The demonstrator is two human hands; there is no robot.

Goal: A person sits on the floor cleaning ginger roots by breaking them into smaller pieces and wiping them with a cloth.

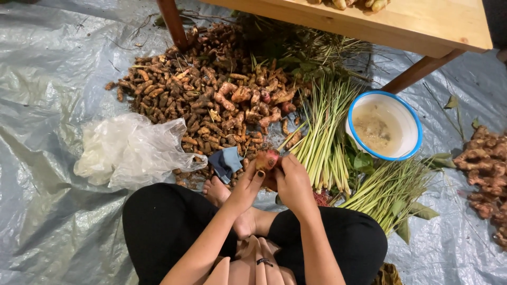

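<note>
A grey plastic sheet [53, 79] is spread over the floor below a wooden table [412, 24], with a root pile [206, 95] far left.
A pinkish root [268, 160] is gripped in the closed left hand [246, 187]; the right hand [293, 182] is closed beside it, its contents unclear. A slip could send the root into the lemongrass [325, 137] or against the bowl [384, 125], judged likely to spill.

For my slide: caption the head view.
Both hands, left and right, hold a pinkish root above heaped rhizomes.
</note>
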